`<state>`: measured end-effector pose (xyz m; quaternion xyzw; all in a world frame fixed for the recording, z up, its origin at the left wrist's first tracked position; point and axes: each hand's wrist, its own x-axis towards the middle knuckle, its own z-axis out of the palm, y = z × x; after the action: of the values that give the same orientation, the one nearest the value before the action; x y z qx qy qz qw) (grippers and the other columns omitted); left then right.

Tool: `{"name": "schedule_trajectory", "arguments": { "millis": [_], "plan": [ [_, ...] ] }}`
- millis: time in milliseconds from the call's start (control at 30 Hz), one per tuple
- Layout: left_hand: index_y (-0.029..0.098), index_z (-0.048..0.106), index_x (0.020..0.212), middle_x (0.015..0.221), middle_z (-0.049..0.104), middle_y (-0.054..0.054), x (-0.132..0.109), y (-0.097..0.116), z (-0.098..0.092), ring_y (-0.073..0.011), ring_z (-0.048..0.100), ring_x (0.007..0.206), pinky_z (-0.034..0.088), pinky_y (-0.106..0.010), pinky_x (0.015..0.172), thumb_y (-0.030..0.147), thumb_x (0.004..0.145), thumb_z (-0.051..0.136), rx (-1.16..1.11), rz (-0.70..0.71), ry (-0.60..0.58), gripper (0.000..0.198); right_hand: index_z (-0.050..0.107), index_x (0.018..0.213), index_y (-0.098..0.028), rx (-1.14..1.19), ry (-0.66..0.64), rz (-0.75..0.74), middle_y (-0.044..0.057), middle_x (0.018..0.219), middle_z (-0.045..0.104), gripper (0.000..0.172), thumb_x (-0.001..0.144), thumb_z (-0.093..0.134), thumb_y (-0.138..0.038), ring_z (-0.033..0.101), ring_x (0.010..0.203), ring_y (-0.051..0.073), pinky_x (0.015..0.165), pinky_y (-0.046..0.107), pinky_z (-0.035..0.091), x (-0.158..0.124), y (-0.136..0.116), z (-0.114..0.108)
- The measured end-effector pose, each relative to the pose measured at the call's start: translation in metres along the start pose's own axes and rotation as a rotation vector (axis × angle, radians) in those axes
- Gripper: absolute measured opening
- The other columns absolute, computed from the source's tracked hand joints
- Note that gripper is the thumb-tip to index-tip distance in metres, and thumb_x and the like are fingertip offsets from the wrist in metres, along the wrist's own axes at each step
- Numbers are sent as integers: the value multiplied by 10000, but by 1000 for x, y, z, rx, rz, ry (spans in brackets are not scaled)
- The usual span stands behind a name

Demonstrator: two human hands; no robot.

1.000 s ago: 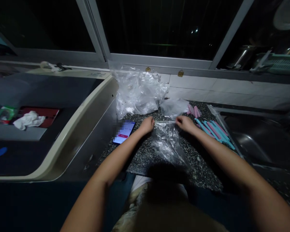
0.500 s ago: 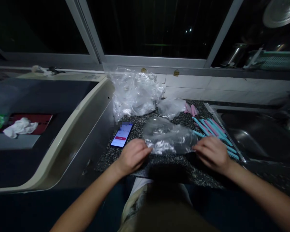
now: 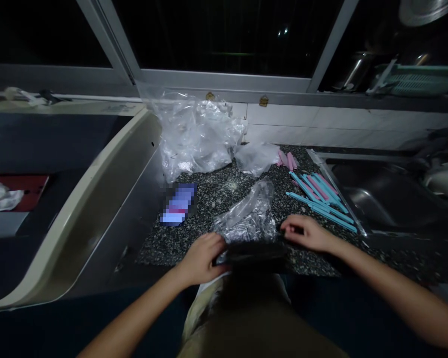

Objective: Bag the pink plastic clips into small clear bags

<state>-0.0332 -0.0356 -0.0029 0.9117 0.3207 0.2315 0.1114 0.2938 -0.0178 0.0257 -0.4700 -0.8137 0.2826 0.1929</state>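
A small clear plastic bag (image 3: 251, 216) with something silvery inside lies on the speckled dark counter (image 3: 224, 191). My left hand (image 3: 202, 257) is curled on the bag's near left end at the counter's front edge. My right hand (image 3: 306, 232) pinches the near right end with fingers closed. The near strip of the bag between my hands lies in shadow and looks dark. Both forearms reach in from the bottom.
A phone (image 3: 179, 205) with a lit screen lies left of the bag. A heap of clear bags (image 3: 196, 134) and one smaller bag (image 3: 257, 157) sit at the back. Blue and pink sticks (image 3: 321, 196) lie right, beside a steel sink (image 3: 381, 196). A large appliance (image 3: 70, 169) stands left.
Both hands have drawn the bag from the middle of the counter toward its front edge. The bag has turned, its far end now lifted. The view has tilted down and right.
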Motion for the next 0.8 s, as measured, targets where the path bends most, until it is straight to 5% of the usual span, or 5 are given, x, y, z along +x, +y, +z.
{"name": "schedule_trajectory", "arguments": {
  "millis": [100, 267, 600, 700, 800],
  "plan": [
    [159, 562, 856, 817, 577, -73, 24, -9, -10, -194, 530, 799, 441, -336, 720, 377, 791, 477, -54, -278, 269, 243, 612, 766, -177, 227, 303, 268, 22, 686, 601, 298, 671, 604, -459, 506, 614, 136, 565, 252, 387, 40, 19, -18],
    [153, 580, 885, 892, 598, -71, 86, -22, -7, -210, 544, 870, 441, -333, 764, 417, 709, 566, -131, -502, 135, 318, 617, 867, -162, 560, 310, 497, 25, 750, 632, 421, 619, 626, -502, 458, 533, 82, 486, 203, 331, 116, 35, -16],
    [125, 579, 720, 717, 612, -46, 140, -112, -8, -172, 566, 714, 419, -266, 682, 199, 724, 519, -212, -924, 286, 96, 596, 603, -148, 89, 429, 528, -6, 573, 578, 167, 668, 553, -296, 497, 541, 113, 539, 224, 369, 158, 51, -2],
    [116, 581, 858, 871, 622, -77, 137, -107, -11, -186, 571, 833, 424, -296, 774, 189, 706, 555, -215, -912, 520, 171, 614, 631, -161, -38, 447, 603, 30, 638, 612, 131, 672, 543, -263, 559, 638, 170, 596, 261, 394, 159, 53, -8],
    [143, 588, 885, 908, 624, -60, 120, -66, -10, -170, 572, 855, 441, -307, 800, 194, 759, 511, -423, -666, 587, 155, 640, 788, -171, -219, 507, 592, 82, 812, 646, 169, 709, 520, -260, 580, 805, 231, 697, 314, 417, 153, 48, -14]
  ]
}}
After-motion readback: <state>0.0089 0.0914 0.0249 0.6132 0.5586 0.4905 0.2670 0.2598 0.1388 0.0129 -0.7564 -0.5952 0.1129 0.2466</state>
